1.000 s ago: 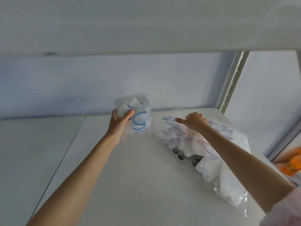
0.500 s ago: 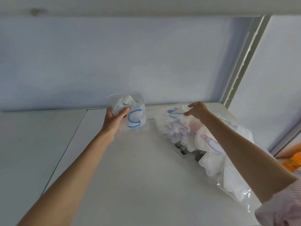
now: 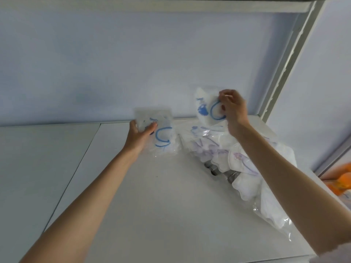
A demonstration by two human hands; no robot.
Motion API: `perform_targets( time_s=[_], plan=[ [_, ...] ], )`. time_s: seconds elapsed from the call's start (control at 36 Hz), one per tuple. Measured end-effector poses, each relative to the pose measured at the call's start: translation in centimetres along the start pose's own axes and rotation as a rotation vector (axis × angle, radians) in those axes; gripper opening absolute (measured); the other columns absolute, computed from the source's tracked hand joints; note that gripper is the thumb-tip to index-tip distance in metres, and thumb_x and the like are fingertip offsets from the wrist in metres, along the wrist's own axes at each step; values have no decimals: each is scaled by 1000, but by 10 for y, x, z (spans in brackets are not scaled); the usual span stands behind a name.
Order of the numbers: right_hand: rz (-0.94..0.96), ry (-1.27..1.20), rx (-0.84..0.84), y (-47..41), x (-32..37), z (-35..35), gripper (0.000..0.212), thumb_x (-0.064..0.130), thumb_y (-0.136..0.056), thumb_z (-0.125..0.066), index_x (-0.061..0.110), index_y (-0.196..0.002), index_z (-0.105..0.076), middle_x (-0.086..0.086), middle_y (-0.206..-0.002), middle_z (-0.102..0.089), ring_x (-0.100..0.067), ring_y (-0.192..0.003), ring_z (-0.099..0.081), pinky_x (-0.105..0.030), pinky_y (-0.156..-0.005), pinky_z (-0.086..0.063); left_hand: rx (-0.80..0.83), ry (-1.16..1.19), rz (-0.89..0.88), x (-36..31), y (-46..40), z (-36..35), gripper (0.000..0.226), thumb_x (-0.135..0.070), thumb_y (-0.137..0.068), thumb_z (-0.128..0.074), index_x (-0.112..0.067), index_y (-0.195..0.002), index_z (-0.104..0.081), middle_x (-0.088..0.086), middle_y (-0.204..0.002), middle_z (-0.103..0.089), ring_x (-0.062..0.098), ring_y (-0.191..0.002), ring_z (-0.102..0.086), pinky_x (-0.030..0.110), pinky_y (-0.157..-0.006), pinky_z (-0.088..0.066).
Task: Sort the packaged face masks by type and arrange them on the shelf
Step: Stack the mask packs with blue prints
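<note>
Holding a blue-looped mask packet (image 3: pixel 209 109) in the air, the right hand (image 3: pixel 232 109) was found above the far end of the mask pile (image 3: pixel 228 154), fingers and thumb pinched on the packet's right edge. The packet hung broadside to the camera, its long axis roughly upright, clear of the pile beneath it.

The left hand (image 3: pixel 139 134) gripped a matching blue-looped packet (image 3: pixel 159 135), thumb over its face and fingers behind, just left of the pile and low over the white shelf (image 3: pixel 152 205). That packet also stood roughly upright.

The relation governing the next move, in my judgement: the lifted packet lay to the right of and higher than the left-hand packet, the two near one another but apart. The right hand was the nearer hand to the pile; the left was nearer the bare shelf to the pile's left, where a blue-type group would plausibly go.

Compared with the frame half a second before, the right hand had risen from the pile's far end and now carried a packet. The left hand and its packet had hardly shifted relative to the pile.
</note>
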State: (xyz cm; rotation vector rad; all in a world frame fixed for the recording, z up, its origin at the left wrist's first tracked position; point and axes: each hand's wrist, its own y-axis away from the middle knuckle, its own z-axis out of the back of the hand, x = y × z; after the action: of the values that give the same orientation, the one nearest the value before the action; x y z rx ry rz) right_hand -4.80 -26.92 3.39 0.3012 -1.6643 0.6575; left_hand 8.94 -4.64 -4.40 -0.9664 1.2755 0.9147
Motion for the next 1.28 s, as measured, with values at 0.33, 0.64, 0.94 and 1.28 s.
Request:
perform_targets(
  time_s=[0.33, 0.64, 0.94, 1.28],
  plan=[
    [61, 320, 20, 61, -44, -77, 11, 8, -90, -53, 5, -93, -64, -7, -87, -68, -19, -78, -56, -20, -63, -34, 121, -54, 20, -5, 16, -18, 38, -47, -94, -55, -23, -118, -38, -13, -98, -56, -1, -84, -56, 25, -68, -45],
    [-53, 1229, 59, -5, -60, 0, 56, 53, -94, -42, 7, -121, -59, -16, -133, -46, -33, -122, -42, -41, -99, -37, 88, -24, 7, 5, 7, 9, 68, -41, -68, -80, -10, -119, -48, 8, -103, -67, 20, -89, -71, 23, -57, -50],
    [-360, 1295, 272, -36, -70, 38, 67, 57, -71, -73, 4, -110, -59, -11, -103, -61, -32, -101, -57, -36, -81, -43, 115, -66, 0, 6, 4, 12, 51, -27, -78, -79, -4, -116, -54, 7, -96, -66, 15, -84, -68, 22, -64, -51],
    [-393, 1221, 330, -25, -73, 32, 72, 57, -74, -72, -2, -112, -58, -14, -104, -61, -30, -96, -56, -35, -89, -43, 130, -71, 17, 5, 12, 18, 87, -54, -56, -80, -5, -122, -52, 15, -109, -66, 19, -90, -70, 26, -67, -51]
  ],
)
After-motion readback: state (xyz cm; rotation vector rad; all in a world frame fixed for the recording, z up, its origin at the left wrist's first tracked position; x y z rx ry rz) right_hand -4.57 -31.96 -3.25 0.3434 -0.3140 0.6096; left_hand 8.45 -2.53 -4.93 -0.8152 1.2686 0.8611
